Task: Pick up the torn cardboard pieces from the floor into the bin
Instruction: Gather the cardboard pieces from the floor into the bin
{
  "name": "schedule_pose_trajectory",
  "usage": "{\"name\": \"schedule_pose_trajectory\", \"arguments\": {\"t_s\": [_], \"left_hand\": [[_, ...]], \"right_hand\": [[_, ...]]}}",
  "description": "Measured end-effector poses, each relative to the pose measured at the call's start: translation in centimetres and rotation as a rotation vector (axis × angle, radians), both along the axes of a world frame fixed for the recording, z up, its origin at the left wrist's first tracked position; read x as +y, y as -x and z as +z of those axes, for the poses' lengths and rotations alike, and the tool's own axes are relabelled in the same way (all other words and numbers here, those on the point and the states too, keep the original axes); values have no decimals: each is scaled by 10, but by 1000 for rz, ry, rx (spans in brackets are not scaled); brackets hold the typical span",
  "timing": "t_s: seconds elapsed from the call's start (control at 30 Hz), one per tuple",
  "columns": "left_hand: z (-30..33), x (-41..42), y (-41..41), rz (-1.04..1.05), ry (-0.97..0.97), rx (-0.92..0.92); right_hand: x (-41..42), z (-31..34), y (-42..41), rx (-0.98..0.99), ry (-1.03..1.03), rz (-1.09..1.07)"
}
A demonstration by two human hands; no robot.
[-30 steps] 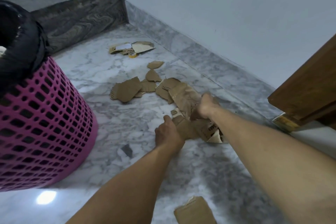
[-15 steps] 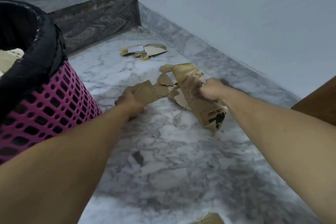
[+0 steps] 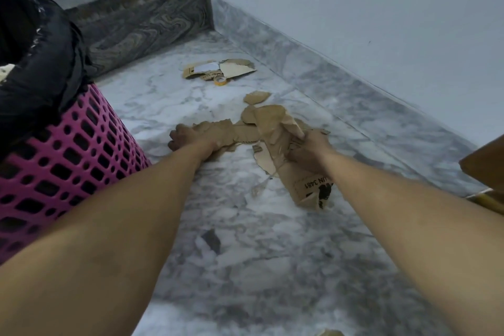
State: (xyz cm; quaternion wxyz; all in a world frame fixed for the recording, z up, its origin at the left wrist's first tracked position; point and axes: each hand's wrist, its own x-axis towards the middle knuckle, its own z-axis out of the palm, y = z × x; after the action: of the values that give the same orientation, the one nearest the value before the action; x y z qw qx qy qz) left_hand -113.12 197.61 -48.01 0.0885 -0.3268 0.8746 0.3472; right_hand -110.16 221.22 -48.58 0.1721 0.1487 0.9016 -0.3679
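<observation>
Two hands down on marble floor. Pink bin with black liner at 9 o'clock, nearer left hand, which grips flat torn cardboard pieces. Right hand clutches a long bundle, axis 11-to-5 o'clock, off floor. Print reads "UN 3481". More scraps at 12 o'clock.

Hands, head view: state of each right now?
Left hand: grips a torn cardboard piece on the floor.
Right hand: holds a bundle of cardboard pieces, including the printed one.
</observation>
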Motion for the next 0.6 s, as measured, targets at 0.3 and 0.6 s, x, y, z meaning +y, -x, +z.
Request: {"name": "schedule_pose_trajectory", "arguments": {"t_s": [0.3,0.6], "left_hand": [[2,16,-21,-6,-309,-45],[25,38,-100,-182,-305,-187]], "right_hand": [[36,30,-43,-42,343,-86],[71,69,-132,-369,367,23]]}}
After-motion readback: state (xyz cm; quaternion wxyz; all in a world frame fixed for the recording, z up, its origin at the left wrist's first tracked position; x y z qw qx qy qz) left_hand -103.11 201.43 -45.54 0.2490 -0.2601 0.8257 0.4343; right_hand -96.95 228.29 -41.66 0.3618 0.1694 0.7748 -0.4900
